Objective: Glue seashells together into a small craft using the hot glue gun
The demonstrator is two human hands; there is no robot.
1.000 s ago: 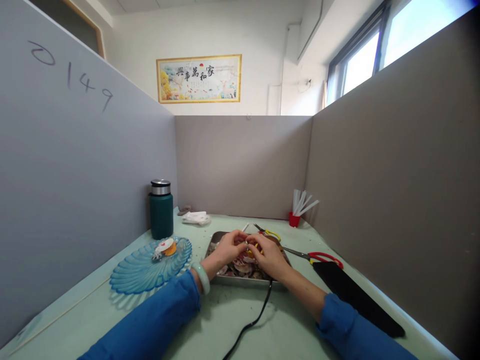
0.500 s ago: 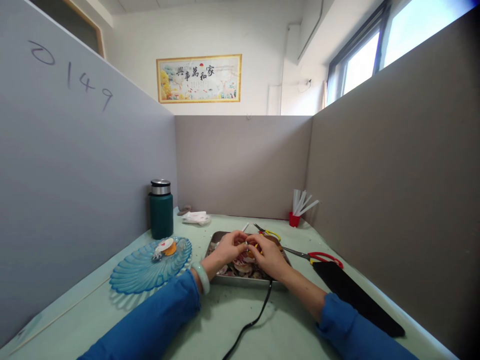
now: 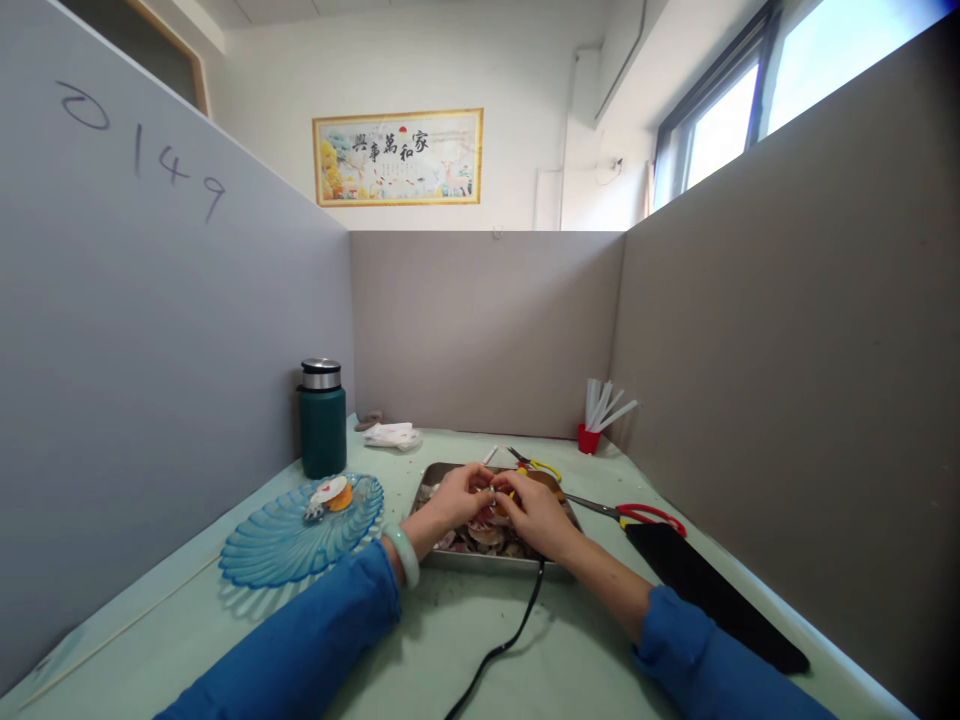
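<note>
Left hand point(image 3: 463, 492) and right hand point(image 3: 535, 508) pinch a tiny piece point(image 3: 493, 495) over the tray point(image 3: 480, 563). Loose pinch could drop it among the shells point(image 3: 487, 538). Cord point(image 3: 504, 648) at near rim could snag right hand.

The small piece point(image 3: 493, 492) I pinch between my left hand point(image 3: 465, 492) and right hand point(image 3: 538, 512) is mostly covered by my fingers and too tiny to make out, and my hands also hide part of the tray point(image 3: 480, 565) and the shell-like bits point(image 3: 487, 537) in it. The bottom edge cuts off both my blue sleeves point(image 3: 322, 635) and the black cord point(image 3: 501, 648), whose other end I lose at the tray. On the wall poster point(image 3: 399, 158), the finest lettering is too small to read.
</note>
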